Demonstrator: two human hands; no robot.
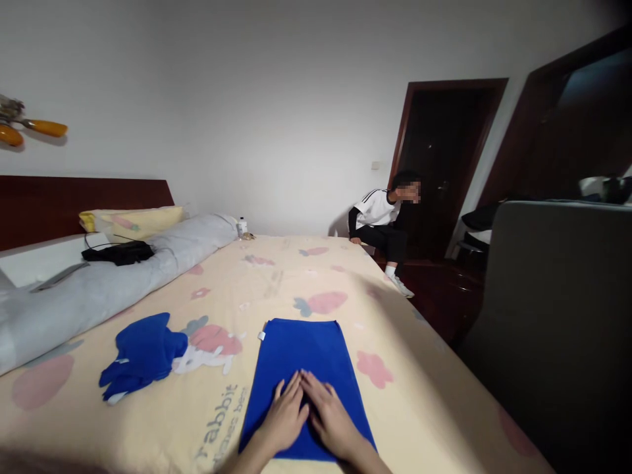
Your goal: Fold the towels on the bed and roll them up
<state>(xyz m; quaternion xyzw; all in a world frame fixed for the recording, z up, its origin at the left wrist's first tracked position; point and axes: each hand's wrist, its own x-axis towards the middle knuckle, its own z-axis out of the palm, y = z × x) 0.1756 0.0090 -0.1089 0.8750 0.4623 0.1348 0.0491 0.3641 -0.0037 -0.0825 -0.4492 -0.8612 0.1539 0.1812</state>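
Nearest, at the bottom edge, a left hand (282,424) and a right hand (336,424), both palm down on a blue cloth (303,342). On each, fingers straight and close together, thumb apart and turned inward, without a hold on anything. Fingertips of both slanted together, touching or nearly so. Cannot tell how firmly pressed. Beneath, the cloth flat and smooth, roughly rectangular, with a small white tag (261,336) at the far left edge. All around, a cream bedsheet (409,395) with pink prints, and the word "rabbit" just left of the cloth.

Farther left, well apart from both hands, a second blue cloth (143,349) in a crumpled heap. Along the bed's left side, a long pale grey bolster (192,243) with a black item (118,253) on top; behind it, a yellow pillow (153,222) near a dark brown headboard (83,201). Near the bolster's far end, a white bottle (242,227). At the bed's far right corner, a seated person (376,210) in a white top and black trousers. Farthest, a dark door (428,145) and a pale wall (276,131).
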